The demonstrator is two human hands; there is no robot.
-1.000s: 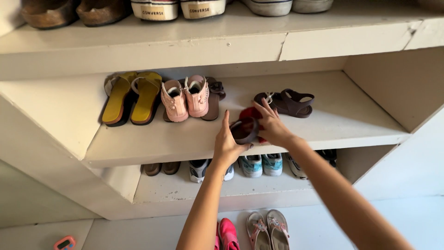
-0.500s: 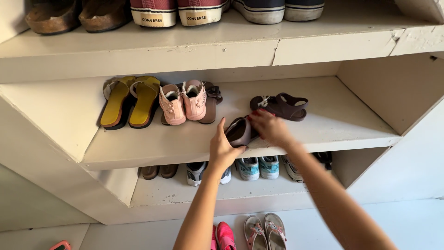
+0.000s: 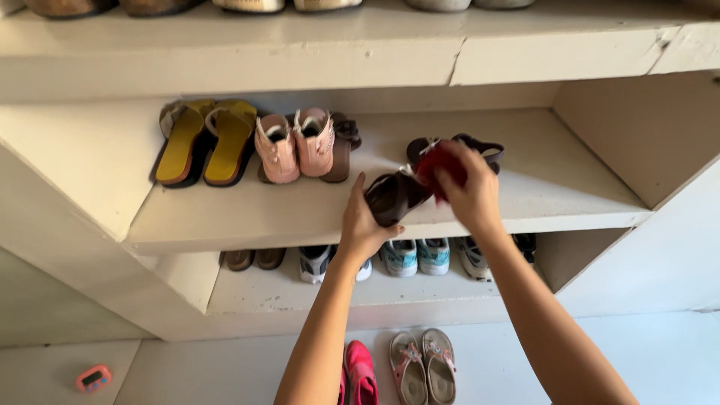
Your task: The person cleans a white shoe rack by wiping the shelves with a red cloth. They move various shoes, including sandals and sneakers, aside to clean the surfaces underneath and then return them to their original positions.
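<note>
Left hand (image 3: 365, 225) grips a dark brown sandal (image 3: 390, 198) at the middle shelf (image 3: 247, 217) front edge, right hand (image 3: 466, 191) at its three o'clock pinching a red cloth (image 3: 439, 165) (wipe with the sandal held steady).

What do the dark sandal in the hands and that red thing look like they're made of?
Dark sandal: smooth, faintly glossy brown, likely leather or a synthetic imitation; the left hand holds it. Red thing: matte, soft and bunched under the right hand, probably cloth.
</note>
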